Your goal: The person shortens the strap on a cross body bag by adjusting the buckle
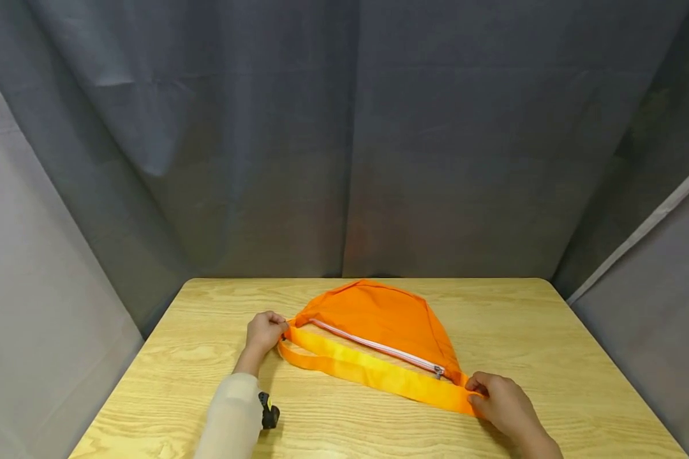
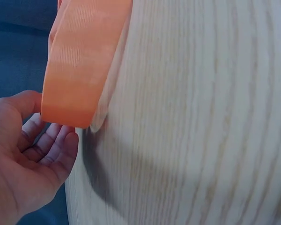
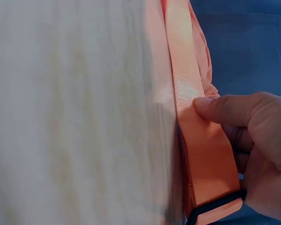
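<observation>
An orange waist bag lies on the table, its curved side toward the back. A pale zipper runs along its near side, with the metal zipper pull at the right end. The bag's wide strap stretches in front of it between both hands. My left hand pinches the strap at the bag's left corner; the left wrist view shows the fingers at the folded strap's edge. At the right end, my right hand grips the strap between thumb and fingers, near a black buckle.
The light wooden table has rounded far corners. A dark grey curtain hangs right behind it, with paler panels at both sides. A small black device sits by the left wrist, against the light sleeve.
</observation>
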### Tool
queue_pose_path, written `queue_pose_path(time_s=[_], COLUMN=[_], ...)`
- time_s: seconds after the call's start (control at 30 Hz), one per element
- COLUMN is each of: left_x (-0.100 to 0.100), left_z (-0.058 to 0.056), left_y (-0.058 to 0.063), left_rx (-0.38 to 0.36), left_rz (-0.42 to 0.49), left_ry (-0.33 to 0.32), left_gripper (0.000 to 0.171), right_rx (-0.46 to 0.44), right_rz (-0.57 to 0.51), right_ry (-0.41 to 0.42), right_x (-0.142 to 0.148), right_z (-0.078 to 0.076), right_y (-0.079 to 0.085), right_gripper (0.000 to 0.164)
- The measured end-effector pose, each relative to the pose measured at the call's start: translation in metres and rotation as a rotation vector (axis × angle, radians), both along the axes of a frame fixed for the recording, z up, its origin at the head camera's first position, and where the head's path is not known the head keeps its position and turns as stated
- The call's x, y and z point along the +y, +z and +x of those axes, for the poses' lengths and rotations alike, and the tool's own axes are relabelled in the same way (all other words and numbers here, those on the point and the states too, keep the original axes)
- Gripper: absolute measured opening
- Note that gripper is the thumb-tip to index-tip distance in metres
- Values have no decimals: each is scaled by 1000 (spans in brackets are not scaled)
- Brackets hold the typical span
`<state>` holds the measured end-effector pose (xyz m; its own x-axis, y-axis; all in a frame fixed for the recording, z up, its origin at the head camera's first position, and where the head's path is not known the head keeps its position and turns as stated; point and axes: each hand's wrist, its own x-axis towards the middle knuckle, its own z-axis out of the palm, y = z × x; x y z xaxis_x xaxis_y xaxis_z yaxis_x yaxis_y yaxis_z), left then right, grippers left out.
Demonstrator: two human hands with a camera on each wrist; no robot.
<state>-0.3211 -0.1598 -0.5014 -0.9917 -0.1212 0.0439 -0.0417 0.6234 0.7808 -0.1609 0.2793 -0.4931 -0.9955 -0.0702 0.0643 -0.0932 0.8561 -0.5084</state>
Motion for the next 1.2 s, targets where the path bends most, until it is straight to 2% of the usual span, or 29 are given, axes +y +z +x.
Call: queue_pose_path(time_s=[0.23,0.43,0.6,0.77,0.97,1.2], left_x=[-7,-12,-15,-15,-12,-9], left_z=[2,6,14,23,30,34], left_y=[1,0,-2,-5,-5,-7], left_rx=[-19,-41,-65,-92,-85,-82], left_rz=[7,53,99,132,141,142], left_ry=[10,-12,-36,-78,-111,-94], left_gripper=[8,9,8,8,8,7], right_rx=[11,88,164,159,160,131], right_rz=[78,171,173,153,138,135], right_ry=[32,25,-3,-19,-45,-31], right_x=[7,16,23,31,37,37], right_z=[-22,-39,-51,-59,-67,-66], right_y=[-1,0,-4,-12,-15,-10], right_gripper=[16,17,17,14,14,12])
